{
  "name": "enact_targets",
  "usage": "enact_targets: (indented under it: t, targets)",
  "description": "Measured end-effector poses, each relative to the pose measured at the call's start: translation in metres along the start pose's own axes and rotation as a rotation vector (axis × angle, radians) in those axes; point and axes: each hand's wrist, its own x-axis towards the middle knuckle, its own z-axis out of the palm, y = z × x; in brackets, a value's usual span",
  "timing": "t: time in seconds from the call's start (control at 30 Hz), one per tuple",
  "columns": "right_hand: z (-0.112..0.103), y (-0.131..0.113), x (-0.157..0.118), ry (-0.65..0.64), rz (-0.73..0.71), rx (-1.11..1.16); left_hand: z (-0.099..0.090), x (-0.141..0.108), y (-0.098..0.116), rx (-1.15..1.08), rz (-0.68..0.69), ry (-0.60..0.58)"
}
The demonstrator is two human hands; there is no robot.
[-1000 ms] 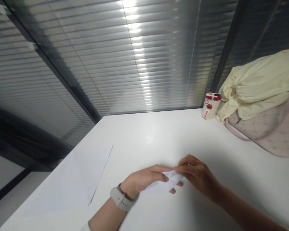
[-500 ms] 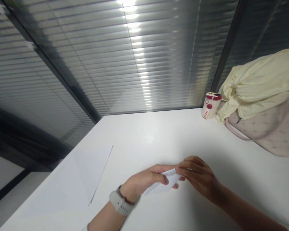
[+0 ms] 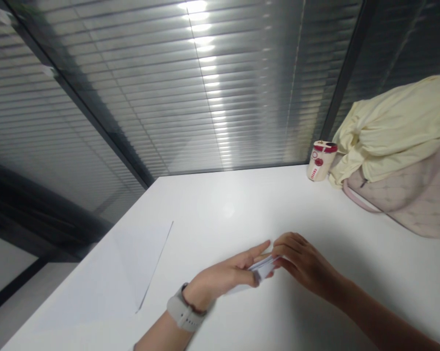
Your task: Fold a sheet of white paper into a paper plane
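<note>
A small folded piece of white paper (image 3: 263, 271) is held just above the table, its layered edge facing up. My left hand (image 3: 227, 277) grips it from the left, thumb across the front and some fingers behind, with the index finger lifted off. A watch with a pale strap is on that wrist. My right hand (image 3: 302, 261) pinches the paper's right end between thumb and fingertips. Part of the paper is hidden under the left thumb and palm.
White sheets (image 3: 121, 273) lie at the left of the white table (image 3: 205, 204). At the back right stands a cream and red coffee cup (image 3: 321, 161), beside a pink bag (image 3: 417, 195) with a yellow garment (image 3: 403, 126) on it. Blinds (image 3: 161, 87) cover the glass behind.
My left index finger has risen off the paper. My right hand has shifted slightly up at the paper's right end, and less of the sheet shows between the hands.
</note>
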Motion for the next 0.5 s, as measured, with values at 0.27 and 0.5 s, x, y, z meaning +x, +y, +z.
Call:
enact_targets:
  t: [0.27,0.5]
  targets:
    - [0.008,0.005,0.005,0.312,0.5,0.187,0.001,0.006,-0.006,-0.181,0.261,-0.017]
    - [0.009,-0.005,0.015,0.282,0.757,0.275,0.021,0.036,-0.03,0.122,0.442,0.652]
